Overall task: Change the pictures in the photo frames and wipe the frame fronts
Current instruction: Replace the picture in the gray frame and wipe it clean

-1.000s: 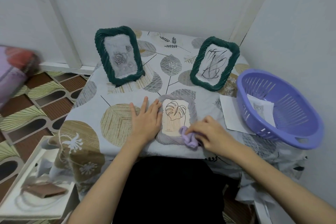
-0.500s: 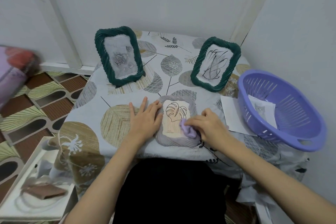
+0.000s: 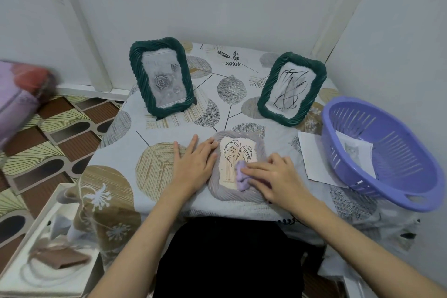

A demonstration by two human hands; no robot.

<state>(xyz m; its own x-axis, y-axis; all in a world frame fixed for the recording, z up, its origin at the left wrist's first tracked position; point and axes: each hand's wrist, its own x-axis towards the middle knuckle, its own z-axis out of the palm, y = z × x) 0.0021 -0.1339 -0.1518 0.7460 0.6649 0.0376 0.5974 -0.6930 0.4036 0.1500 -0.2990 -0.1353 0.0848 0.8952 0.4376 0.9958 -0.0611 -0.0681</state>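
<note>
A grey rope-edged photo frame (image 3: 235, 195) lies flat near the table's front edge, holding a leaf line drawing. My left hand (image 3: 193, 164) rests flat on the cloth with its fingers against the frame's left edge. My right hand (image 3: 273, 176) presses a small lilac cloth (image 3: 240, 178) onto the lower part of the frame's front. Two dark green frames stand upright behind: one with a rose picture (image 3: 160, 77) at the back left, one with a black scribble drawing (image 3: 291, 88) at the back right.
A purple plastic basket (image 3: 387, 157) with a printed sheet inside sits at the right, over a white paper (image 3: 314, 159). The table (image 3: 135, 152) wears a leaf-print cloth. A white tray (image 3: 46, 249) with a brown item lies on the floor, lower left.
My right hand has carried the lilac cloth from the frame's lower right edge up and leftward onto the picture front. My left hand has stayed in place.
</note>
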